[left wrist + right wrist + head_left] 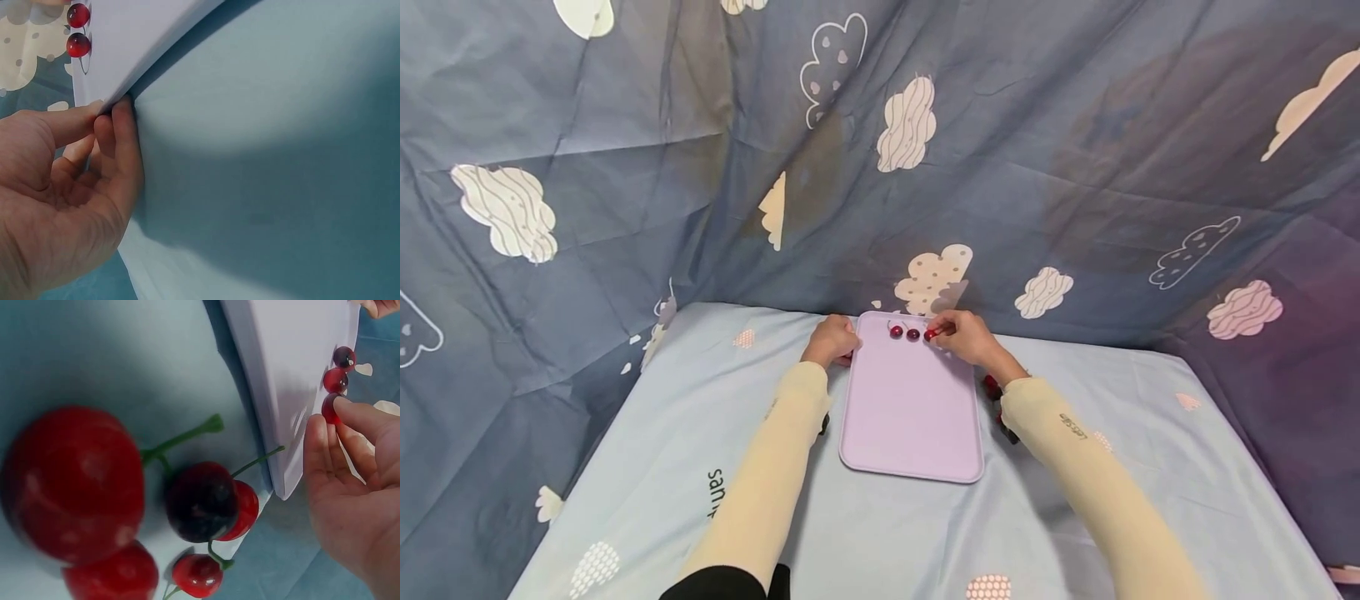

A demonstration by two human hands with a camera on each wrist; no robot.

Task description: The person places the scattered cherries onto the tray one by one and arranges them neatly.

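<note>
A pale lilac rectangular tray lies on the bed-like surface. My left hand pinches its far left edge between thumb and fingers, close up in the left wrist view. Along the tray's far end, two dark red cherries with thin stems sit side by side. To their right, my right hand pinches a third cherry between thumb and fingertips, low over the tray. Several more cherries with green stems lie outside the tray, by its right side and partly behind my right wrist in the head view.
A light blue printed sheet covers the surface under the tray. Dark blue cloth with cloud prints rises close behind the tray's far end and along both sides.
</note>
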